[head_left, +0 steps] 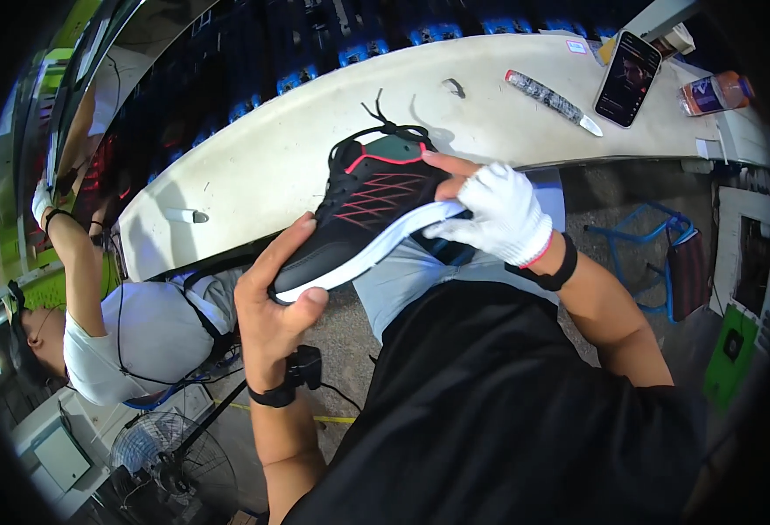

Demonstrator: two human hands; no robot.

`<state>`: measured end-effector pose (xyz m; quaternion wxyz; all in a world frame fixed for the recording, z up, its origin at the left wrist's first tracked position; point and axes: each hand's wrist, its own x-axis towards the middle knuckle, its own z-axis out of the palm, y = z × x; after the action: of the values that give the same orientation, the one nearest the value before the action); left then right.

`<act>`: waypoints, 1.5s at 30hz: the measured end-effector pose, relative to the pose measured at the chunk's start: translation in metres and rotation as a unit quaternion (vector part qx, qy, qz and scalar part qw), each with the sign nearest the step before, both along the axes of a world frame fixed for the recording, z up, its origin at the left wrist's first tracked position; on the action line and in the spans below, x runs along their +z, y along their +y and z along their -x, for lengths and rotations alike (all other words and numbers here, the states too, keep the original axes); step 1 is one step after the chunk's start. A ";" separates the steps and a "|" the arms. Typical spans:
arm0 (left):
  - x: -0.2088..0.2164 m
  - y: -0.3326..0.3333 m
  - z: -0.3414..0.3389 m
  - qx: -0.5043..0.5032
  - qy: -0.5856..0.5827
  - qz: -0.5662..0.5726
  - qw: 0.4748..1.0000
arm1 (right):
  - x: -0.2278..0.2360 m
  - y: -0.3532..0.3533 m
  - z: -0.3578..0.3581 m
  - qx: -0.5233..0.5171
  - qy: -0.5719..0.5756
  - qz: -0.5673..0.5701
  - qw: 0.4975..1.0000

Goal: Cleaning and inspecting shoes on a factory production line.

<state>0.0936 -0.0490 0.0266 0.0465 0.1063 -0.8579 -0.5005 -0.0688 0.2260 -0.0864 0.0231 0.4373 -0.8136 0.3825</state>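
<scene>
Between my two hands is a black sneaker [376, 197] with red crossing lines on its side, black laces and a thick white sole [363, 260]. Its toe points down and left. My bare left hand [278, 289] grips the toe end, thumb at the sole and fingers along the upper. My right hand [500, 214], in a white glove with bare fingertips, holds the heel end; one finger rests by the red-edged collar and the thumb is near the sole. Part of the heel is hidden behind the right hand.
A long pale bench [271, 157] curves ahead, with a knife [555, 103], a phone [628, 79], a drink bottle [715, 93] and a small dark scrap [454, 87] on it. A co-worker [140, 332] is at left, above a fan [170, 455]. A blue-framed stool [665, 262] stands right.
</scene>
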 end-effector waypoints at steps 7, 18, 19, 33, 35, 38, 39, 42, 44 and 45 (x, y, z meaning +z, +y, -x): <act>-0.022 -0.012 0.003 -0.041 -0.169 0.003 0.985 | 0.011 -0.025 -0.005 0.002 0.134 -0.004 0.991; 0.006 0.054 0.006 -0.088 -0.234 0.239 0.938 | 0.014 -0.049 -0.058 0.004 0.115 -0.002 0.993; 0.011 0.067 0.028 -0.152 -0.164 0.266 0.938 | -0.083 -0.091 -0.029 0.029 0.057 0.228 0.972; -0.018 0.115 0.085 -0.160 0.337 0.291 0.881 | 0.034 0.073 -0.035 -0.197 0.073 0.001 0.978; -0.039 0.147 0.097 -0.190 0.360 0.252 0.878 | 0.042 0.091 -0.041 -0.237 0.103 -0.002 0.966; -0.057 0.201 0.111 -0.259 0.404 0.165 0.862 | 0.056 0.120 -0.054 -0.302 0.152 -0.009 0.941; -0.063 0.221 0.116 -0.279 0.418 0.134 0.854 | 0.060 0.132 -0.066 -0.321 0.170 -0.015 0.932; -0.070 0.277 0.128 -0.339 0.458 0.043 0.821 | 0.084 0.164 -0.087 -0.375 0.227 -0.028 0.898; -0.071 0.304 0.135 -0.374 0.476 -0.007 0.796 | 0.099 0.175 -0.099 -0.401 0.261 -0.029 0.878; -0.071 0.314 0.138 -0.389 0.483 -0.028 0.784 | 0.105 0.178 -0.105 -0.411 0.276 -0.027 0.868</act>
<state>-0.0447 0.2650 -0.0447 0.2527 -0.4909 -0.6773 -0.4862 0.0360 0.4038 0.0190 0.3900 0.1511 -0.8904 0.1799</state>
